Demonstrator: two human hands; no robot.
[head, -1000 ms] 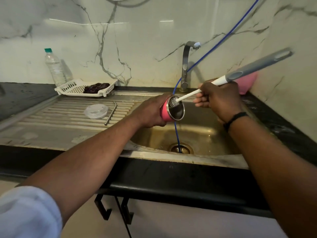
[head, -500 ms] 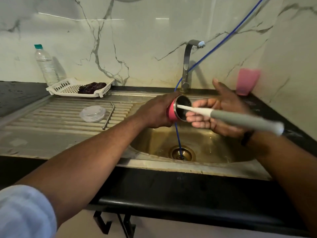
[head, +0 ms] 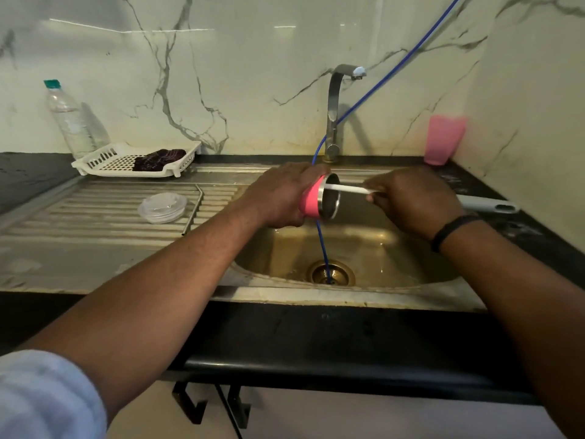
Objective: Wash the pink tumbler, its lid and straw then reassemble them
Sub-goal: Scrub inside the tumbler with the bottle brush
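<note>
Over the steel sink (head: 395,248), between the tap and the near rim, both my hands are at work. Basin: brass-toned, wet, drain at centre, with a blue hose (head: 323,242) running down from the upper right past the tap (head: 333,122) into the drain. Draining board (head: 95,217) to the left: ribbed steel, carrying the clear lid (head: 162,207) flat and the metal straw (head: 193,210) lying just to its right — the two look apart, not touching. At the far left edge of the board sits a white basket (head: 104,161) with a dark cloth (head: 158,160) in it; a plastic water bottle (head: 68,122) stands behind it against the marble wall. A pink cup (head: 443,139) stands in the far right corner of the black counter.

My left hand (head: 278,194) is wrapped round the pink tumbler (head: 311,199), holding it on its side above the basin, mouth facing right. My right hand (head: 414,201) is curled round the handle of a bottle brush (head: 345,188) — white shaft entering the tumbler mouth, grey grip end sticking out to the right past my wrist. Brush head is inside the tumbler and cannot be seen. A black band (head: 451,229) sits on my right wrist.
</note>
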